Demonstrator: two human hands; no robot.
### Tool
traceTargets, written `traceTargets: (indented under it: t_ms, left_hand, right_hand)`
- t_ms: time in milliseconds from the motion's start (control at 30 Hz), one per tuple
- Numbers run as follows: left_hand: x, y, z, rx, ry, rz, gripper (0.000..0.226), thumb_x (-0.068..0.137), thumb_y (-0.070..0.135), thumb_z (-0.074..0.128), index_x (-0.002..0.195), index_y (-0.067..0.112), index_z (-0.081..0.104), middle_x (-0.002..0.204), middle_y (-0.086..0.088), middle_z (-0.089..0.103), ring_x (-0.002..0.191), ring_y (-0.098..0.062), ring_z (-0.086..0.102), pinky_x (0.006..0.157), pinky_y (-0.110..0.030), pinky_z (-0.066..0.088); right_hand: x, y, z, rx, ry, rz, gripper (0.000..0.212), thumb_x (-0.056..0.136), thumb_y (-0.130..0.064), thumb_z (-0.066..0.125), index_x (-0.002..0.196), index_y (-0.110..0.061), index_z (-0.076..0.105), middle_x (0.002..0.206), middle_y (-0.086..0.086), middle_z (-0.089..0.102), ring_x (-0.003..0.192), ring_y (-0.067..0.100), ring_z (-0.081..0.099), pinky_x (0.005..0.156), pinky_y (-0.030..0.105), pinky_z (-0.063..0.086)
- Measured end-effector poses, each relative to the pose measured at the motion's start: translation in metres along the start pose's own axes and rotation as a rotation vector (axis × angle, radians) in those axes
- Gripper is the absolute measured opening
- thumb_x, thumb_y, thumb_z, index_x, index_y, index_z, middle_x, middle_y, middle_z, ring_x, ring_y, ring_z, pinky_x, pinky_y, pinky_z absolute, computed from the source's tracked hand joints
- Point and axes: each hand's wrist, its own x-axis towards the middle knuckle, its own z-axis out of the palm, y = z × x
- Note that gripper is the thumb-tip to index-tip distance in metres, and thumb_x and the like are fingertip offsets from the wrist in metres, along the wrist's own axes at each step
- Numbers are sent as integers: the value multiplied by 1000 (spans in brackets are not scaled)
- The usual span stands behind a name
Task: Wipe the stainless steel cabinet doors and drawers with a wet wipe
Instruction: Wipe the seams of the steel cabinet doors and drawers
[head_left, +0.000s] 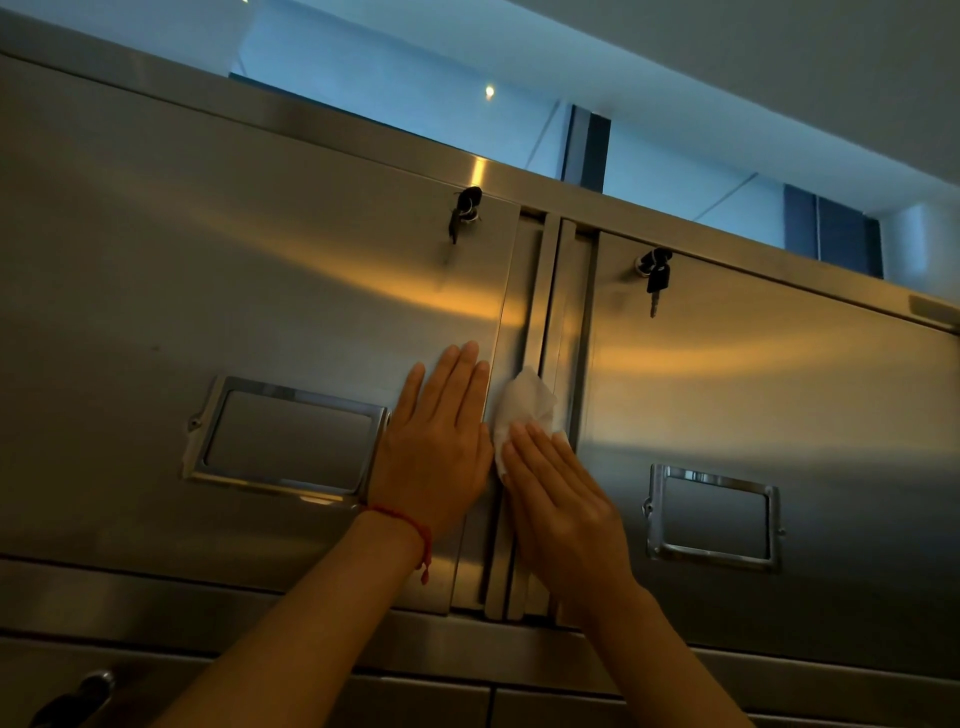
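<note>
Looking up at the brushed stainless steel cabinet, I can see two upper doors meeting at a vertical seam. The left hand (434, 447) lies flat and spread on the left stainless steel door (234, 291), fingers straight and holding nothing; I take it to be steadying the door so it does not give while the seam beside it is rubbed. The right hand (558, 501) is flat too, its fingers straight, pressing the crumpled white wet wipe (522, 410) against the folded vertical door edges (545, 312) between the two doors. The wipe shows above and left of the fingertips, bunched up, which probably helps it reach into the narrow channel there. The right stainless steel door (779, 405) is touched by neither hand.

By count: two doors, each with one chrome rectangular label holder, left (288, 436) and right (714, 517). Each door has one lock with black-headed keys hanging from it, left (465, 210) and right (655, 273); how many keys hang on each I cannot tell. One wipe. One thin red string bracelet (410, 525) on the left wrist. Below the doors, a further row of steel fronts (519, 704) starts, likely drawers, with a dark handle (78, 696) at the lower left.
</note>
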Motion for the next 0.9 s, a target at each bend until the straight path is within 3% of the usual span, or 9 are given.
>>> traceTargets:
  t_ms: [900]
  left_hand:
    - [0, -1, 1, 27, -13, 4, 51, 89, 24, 31, 129, -2, 50, 136, -22, 47, 127, -35, 44, 99, -54, 40]
  right_hand:
    - [7, 3, 12, 40, 31, 99, 37, 86, -19, 48, 108, 4, 66, 115, 24, 62, 109, 33, 59, 94, 48, 43]
